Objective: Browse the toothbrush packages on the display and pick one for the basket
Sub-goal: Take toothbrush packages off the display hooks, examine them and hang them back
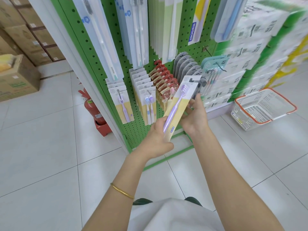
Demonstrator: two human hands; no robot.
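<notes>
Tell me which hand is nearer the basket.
Right. The right hand holds the package by its right edge, left of the basket; the left hand grips its lower end, farther left.

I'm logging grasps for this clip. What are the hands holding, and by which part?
Both hold one purple toothbrush package: the left hand grips its bottom end, the right hand holds its right edge near the middle.

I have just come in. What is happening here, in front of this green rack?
A person is browsing toothbrushes at the green pegboard display. Both hands hold one package with a purple toothbrush, clear of the hooks: the left hand grips its lower end, the right hand holds its right edge. The shopping basket stands on the floor to the right; the package is not yet in it.
</notes>
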